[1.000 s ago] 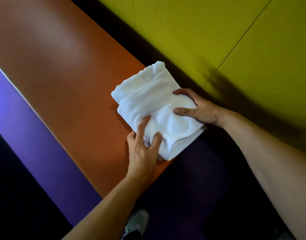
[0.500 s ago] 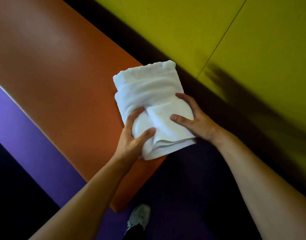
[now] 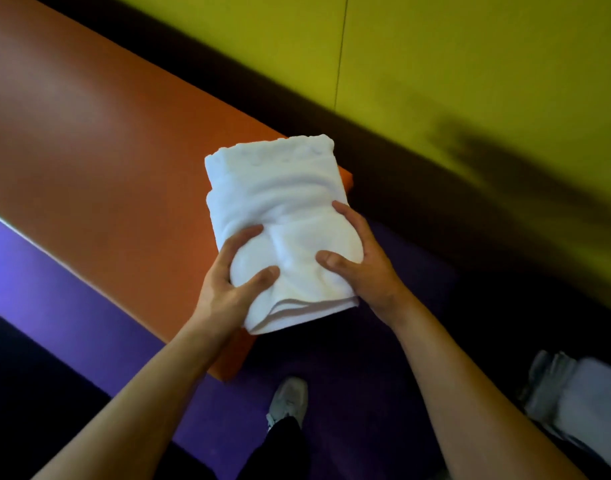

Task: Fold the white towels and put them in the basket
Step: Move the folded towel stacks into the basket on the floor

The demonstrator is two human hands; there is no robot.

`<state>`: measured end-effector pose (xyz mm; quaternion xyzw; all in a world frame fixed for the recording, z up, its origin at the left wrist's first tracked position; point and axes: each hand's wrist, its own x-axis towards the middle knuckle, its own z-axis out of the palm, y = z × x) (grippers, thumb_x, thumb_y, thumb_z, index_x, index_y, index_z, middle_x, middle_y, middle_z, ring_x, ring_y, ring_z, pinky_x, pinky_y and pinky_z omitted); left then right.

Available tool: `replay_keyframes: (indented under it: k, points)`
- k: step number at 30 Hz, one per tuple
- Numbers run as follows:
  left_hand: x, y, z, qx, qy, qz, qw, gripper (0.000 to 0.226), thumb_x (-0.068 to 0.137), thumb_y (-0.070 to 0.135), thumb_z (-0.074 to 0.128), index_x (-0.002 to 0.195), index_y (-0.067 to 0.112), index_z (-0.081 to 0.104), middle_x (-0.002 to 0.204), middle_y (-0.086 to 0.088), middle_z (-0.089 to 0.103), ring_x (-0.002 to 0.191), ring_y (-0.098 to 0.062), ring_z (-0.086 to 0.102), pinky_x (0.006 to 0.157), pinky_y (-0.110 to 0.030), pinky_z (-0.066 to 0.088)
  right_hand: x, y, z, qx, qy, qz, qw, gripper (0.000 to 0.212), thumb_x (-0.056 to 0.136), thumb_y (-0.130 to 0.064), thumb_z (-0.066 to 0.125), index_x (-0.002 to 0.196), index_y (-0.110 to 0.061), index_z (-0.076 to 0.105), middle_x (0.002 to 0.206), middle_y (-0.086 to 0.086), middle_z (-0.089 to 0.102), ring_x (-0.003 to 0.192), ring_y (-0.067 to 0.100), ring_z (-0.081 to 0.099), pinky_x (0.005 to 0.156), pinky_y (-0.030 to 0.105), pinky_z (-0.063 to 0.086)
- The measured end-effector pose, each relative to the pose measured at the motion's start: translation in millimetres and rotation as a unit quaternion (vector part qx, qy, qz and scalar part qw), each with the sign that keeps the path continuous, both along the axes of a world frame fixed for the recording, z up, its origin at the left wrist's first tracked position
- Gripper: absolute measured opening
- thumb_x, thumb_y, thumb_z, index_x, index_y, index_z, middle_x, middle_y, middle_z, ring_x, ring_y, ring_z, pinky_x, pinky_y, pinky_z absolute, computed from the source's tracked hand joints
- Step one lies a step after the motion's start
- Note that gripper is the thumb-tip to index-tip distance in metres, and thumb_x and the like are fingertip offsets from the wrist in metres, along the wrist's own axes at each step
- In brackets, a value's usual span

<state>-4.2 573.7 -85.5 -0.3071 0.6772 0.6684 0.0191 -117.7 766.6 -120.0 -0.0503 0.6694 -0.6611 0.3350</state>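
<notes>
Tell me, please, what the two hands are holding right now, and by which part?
Both hands grip the folded white towel at its near end: left hand on its left side, right hand on its right.

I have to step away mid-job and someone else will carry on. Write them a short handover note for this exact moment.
Left hand: grips the near left end of the folded white towel.
Right hand: grips its near right end.
The towel is at the end of the orange bench, its near edge past the bench edge.
Done: this towel is folded.
Left: put it in the basket, which is not clearly in view. Blurred pale folded cloth lies low on the right; what holds it I cannot tell.
</notes>
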Motion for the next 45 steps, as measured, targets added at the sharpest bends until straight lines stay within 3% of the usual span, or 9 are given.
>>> replay_keyframes:
  k: [7,13,16,19,24,31,36,42,45]
  points:
    - [4.7,109.3,5.9,-0.034,0.036,-0.082,0.995,0.057,0.077,0.029,0.078,0.130,0.039,0.059,0.122,0.019,0.065,0.113,-0.006,0.064,0.093,-0.032,0.057,33.4,122.5,7.2,-0.011,0.000,-0.078,0.997,0.078,0.077,-0.033,0.084,0.142,-0.048,0.045,0.144,-0.006,0.052,0.129,0.018,0.056,0.100,0.050,0.052]
    - [3.1,229.7,2.8,-0.025,0.044,-0.168,0.985,0.058,0.076,0.028,0.078,0.131,0.035,0.059,0.120,0.025,0.066,0.109,0.000,0.064,0.085,-0.019,0.054,72.3,253.4,22.2,0.002,0.004,-0.169,0.986,0.078,0.079,-0.023,0.078,0.146,-0.038,0.041,0.141,-0.009,0.051,0.121,0.008,0.059,0.092,0.035,0.057]
    - [7.8,292.6,1.4,-0.019,0.049,-0.206,0.977,0.056,0.077,0.025,0.078,0.130,0.033,0.060,0.118,0.028,0.065,0.108,0.003,0.064,0.080,-0.013,0.052,94.9,320.2,18.3,0.009,0.000,-0.205,0.979,0.077,0.080,-0.024,0.080,0.145,-0.041,0.042,0.144,-0.006,0.050,0.126,0.013,0.057,0.097,0.043,0.056]
    - [16.8,353.0,-2.0,-0.006,0.037,-0.248,0.968,0.056,0.083,0.020,0.081,0.131,0.036,0.059,0.120,0.028,0.063,0.110,0.003,0.062,0.080,-0.013,0.053,119.5,382.6,12.0,0.008,-0.013,-0.248,0.969,0.076,0.080,-0.022,0.081,0.144,-0.041,0.044,0.145,-0.006,0.050,0.129,0.015,0.055,0.100,0.048,0.053]
    - [37.2,441.4,-25.6,0.011,0.010,-0.287,0.958,0.055,0.085,0.014,0.077,0.131,0.036,0.058,0.120,0.027,0.063,0.110,0.003,0.062,0.082,-0.017,0.054,158.5,471.5,-9.7,0.013,-0.033,-0.289,0.957,0.075,0.077,-0.024,0.080,0.141,-0.044,0.047,0.142,-0.011,0.052,0.127,0.009,0.056,0.102,0.043,0.052]
    - [38.5,529.0,-99.3,0.025,-0.019,-0.346,0.938,0.055,0.086,0.021,0.079,0.130,0.045,0.058,0.125,0.017,0.061,0.111,-0.007,0.063,0.085,-0.030,0.059,189.9,558.5,-74.7,0.034,-0.050,-0.349,0.935,0.076,0.074,-0.026,0.078,0.140,-0.046,0.047,0.137,-0.012,0.057,0.120,0.007,0.060,0.091,0.031,0.056]
    - [8.0,559.1,-173.5,0.028,-0.027,-0.381,0.924,0.052,0.085,0.024,0.079,0.127,0.047,0.059,0.128,0.013,0.059,0.112,-0.009,0.062,0.087,-0.030,0.059,178.5,582.3,-152.6,0.039,-0.052,-0.386,0.920,0.075,0.074,-0.030,0.079,0.140,-0.046,0.047,0.139,-0.011,0.057,0.124,0.011,0.059,0.098,0.038,0.055]
    - [-20.6,571.4,-251.9,0.007,-0.025,-0.393,0.919,0.052,0.082,0.024,0.081,0.122,0.050,0.060,0.126,0.012,0.059,0.108,-0.004,0.061,0.087,-0.023,0.058,157.3,590.9,-238.1,0.062,-0.057,-0.386,0.919,0.093,0.050,-0.067,0.088,0.134,-0.055,0.050,0.140,-0.010,0.057,0.126,0.012,0.057,0.106,0.046,0.049]
    - [-26.5,572.6,-277.4,-0.015,-0.030,-0.394,0.919,0.052,0.081,0.023,0.082,0.121,0.050,0.061,0.124,0.010,0.060,0.106,-0.002,0.062,0.087,-0.023,0.058,152.4,591.7,-266.4,0.080,-0.056,-0.377,0.921,0.087,0.056,-0.064,0.086,0.133,-0.058,0.048,0.142,-0.013,0.055,0.128,0.011,0.055,0.107,0.046,0.048]
